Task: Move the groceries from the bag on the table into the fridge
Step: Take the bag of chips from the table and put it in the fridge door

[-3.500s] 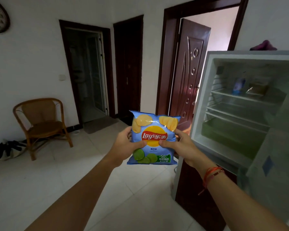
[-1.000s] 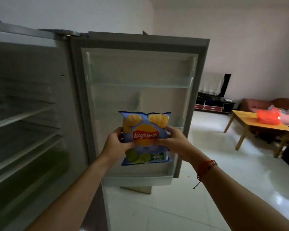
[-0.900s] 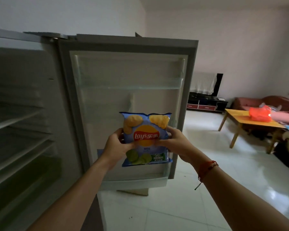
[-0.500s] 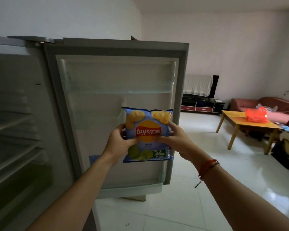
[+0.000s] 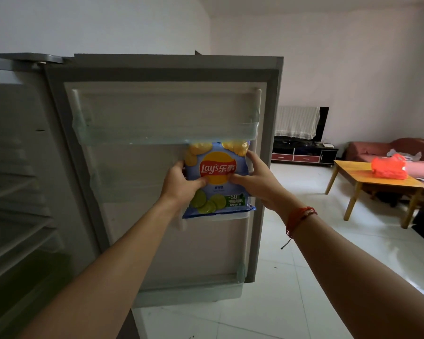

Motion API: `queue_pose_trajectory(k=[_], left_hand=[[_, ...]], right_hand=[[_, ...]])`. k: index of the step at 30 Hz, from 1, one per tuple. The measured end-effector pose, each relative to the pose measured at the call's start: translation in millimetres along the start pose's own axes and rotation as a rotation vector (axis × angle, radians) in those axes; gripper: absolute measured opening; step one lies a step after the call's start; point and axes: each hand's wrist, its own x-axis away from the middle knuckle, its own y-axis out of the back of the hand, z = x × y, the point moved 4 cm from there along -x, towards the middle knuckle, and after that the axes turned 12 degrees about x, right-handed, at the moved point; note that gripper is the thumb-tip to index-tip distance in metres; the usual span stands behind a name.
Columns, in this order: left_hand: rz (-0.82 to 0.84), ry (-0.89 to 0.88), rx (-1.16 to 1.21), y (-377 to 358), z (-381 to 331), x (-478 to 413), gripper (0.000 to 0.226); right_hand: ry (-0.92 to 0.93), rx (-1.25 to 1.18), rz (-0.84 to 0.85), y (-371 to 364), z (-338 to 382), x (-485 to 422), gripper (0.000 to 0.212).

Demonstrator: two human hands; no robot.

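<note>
A blue Lay's chip bag (image 5: 218,165) stands upright against the inside of the open fridge door (image 5: 157,113). Its top edge sits just under the upper door shelf (image 5: 157,135) and its bottom edge reaches the rim of the middle door shelf (image 5: 225,217). My left hand (image 5: 179,184) grips the bag's left side and my right hand (image 5: 257,179) grips its right side, thumbs on the front. The red grocery bag (image 5: 388,167) lies on the wooden table (image 5: 357,178) at the right.
The fridge's interior shelves (image 5: 15,216) are at the left, dim. A lower door bin (image 5: 189,292) juts out below. A TV stand (image 5: 304,152) and a red sofa (image 5: 389,150) line the far wall. White tiled floor (image 5: 291,289) spreads between fridge and table.
Both hands have carried the chip bag forward and up, from in front of the door to right against it, under the upper door shelf. The view has come closer to the door.
</note>
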Motion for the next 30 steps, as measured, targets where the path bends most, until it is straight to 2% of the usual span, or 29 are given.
queue_pose_trajectory(k=[5, 10, 17, 30], left_hand=[[-0.053, -0.041, -0.072, -4.3, 9.4, -23.8, 0.043], [-0.048, -0.046, -0.141, -7.7, 23.2, -28.3, 0.054], [-0.064, 0.064, -0.17, -5.2, 47.5, -23.4, 0.051], [-0.071, 0.07, -0.2, -5.4, 41.3, -14.7, 0.047]], right_hand=[[0.052, 0.052, -0.044, 2.8, -3.2, -20.4, 0.064], [0.062, 0.152, -0.073, 1.6, -20.2, -32.4, 0.066], [0.072, 0.312, -0.015, -7.3, -39.0, -34.2, 0.065], [0.028, 0.373, 0.016, -5.7, -39.6, -34.8, 0.068]])
